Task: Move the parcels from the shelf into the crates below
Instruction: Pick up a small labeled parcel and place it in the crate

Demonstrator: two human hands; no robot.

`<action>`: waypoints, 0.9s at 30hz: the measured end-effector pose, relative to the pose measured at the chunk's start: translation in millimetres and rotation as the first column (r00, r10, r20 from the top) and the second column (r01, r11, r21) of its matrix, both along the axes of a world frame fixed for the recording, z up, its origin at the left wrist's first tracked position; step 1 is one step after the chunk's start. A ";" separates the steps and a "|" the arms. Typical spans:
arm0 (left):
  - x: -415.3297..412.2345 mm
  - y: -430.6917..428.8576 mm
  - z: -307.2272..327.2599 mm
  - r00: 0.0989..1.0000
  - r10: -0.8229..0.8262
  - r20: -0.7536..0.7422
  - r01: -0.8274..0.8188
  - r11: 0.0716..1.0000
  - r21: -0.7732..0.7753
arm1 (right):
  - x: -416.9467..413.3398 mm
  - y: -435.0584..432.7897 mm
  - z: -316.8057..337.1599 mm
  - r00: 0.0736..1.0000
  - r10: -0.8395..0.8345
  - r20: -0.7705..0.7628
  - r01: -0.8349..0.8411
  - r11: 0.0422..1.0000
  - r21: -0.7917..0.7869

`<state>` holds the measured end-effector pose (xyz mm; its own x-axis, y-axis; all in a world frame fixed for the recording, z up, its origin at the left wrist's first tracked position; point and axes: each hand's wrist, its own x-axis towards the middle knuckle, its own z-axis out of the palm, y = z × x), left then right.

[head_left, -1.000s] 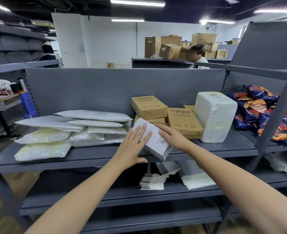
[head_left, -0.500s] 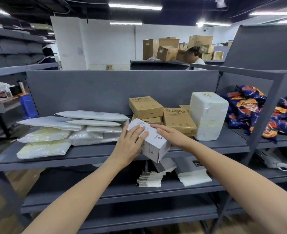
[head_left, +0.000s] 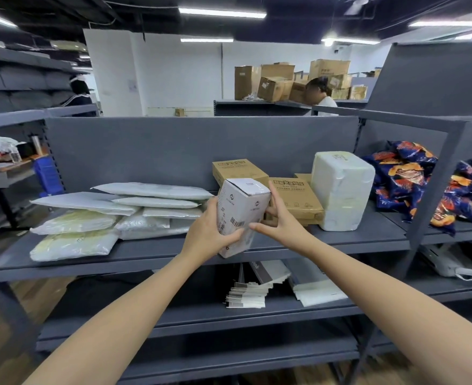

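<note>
Both hands on one parcel | left hand (head_left: 205,234) grips the white box (head_left: 239,215) | right hand (head_left: 277,220) clasps its far side | box upright, held over the shelf (head_left: 151,252) edge beside brown boxes (head_left: 295,200)

You hold the box (head_left: 241,215) upright between your left hand (head_left: 209,234) and right hand (head_left: 282,223), over the front edge of the shelf (head_left: 368,237). Mailers (head_left: 118,215) lie stacked to its left, with cartons (head_left: 295,198) just behind it. A wrapped block (head_left: 340,190) stands right of those, and snack bags (head_left: 412,184) lie farther right. Tags (head_left: 247,294) lie on the lower shelf (head_left: 173,309).
</note>
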<state>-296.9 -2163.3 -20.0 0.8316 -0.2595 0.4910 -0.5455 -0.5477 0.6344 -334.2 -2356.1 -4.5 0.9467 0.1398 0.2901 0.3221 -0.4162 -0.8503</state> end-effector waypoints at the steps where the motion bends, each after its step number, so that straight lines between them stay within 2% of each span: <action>1: -1.5 -1.2 0.2 0.998 -0.033 -0.051 0.031 0.998 -0.048 | 1.0 -0.3 0.0 1.000 -0.008 0.000 0.008 1.000 0.029; 4: -5.3 -2.1 3.8 0.961 -0.170 -0.217 0.123 0.970 -0.211 | 1.7 -2.3 0.1 1.000 -0.014 0.007 0.013 0.998 0.066; 6: -5.9 0.5 5.1 0.938 -0.228 -0.261 0.171 0.959 -0.225 | 2.1 -3.1 0.3 1.000 -0.007 0.014 0.007 0.999 0.049; 8: -6.0 5.0 6.6 0.933 -0.241 -0.267 0.215 0.969 -0.123 | 0.9 -4.0 2.6 0.999 -0.007 0.046 0.010 0.998 -0.062; 11: -5.8 10.8 10.3 0.948 -0.198 -0.249 0.227 0.970 0.092 | 2.7 -10.0 2.3 0.989 0.001 0.150 0.050 0.941 -0.335; 14: -3.5 12.3 12.9 0.978 -0.121 -0.168 0.180 0.900 0.397 | -0.7 -12.5 4.0 0.984 0.041 0.176 0.052 0.870 -0.491; 17: -4.0 11.8 10.8 0.979 -0.126 -0.158 0.188 0.854 0.484 | -2.8 -10.8 4.3 0.986 0.102 0.129 -0.006 0.804 -0.595; 19: -3.9 11.8 6.6 0.981 -0.149 -0.125 0.193 0.814 0.547 | -3.6 -10.8 -0.4 0.994 0.086 0.074 -0.015 0.745 -0.667; 21: -3.9 12.7 4.1 0.982 -0.148 -0.118 0.188 0.815 0.548 | -2.9 -12.7 -7.2 0.997 0.057 0.054 -0.006 0.747 -0.665; 27: -1.3 35.0 -5.1 0.991 -0.113 -0.069 0.131 0.901 0.413 | -9.3 -22.4 -21.7 0.997 -0.018 0.072 0.054 0.836 -0.546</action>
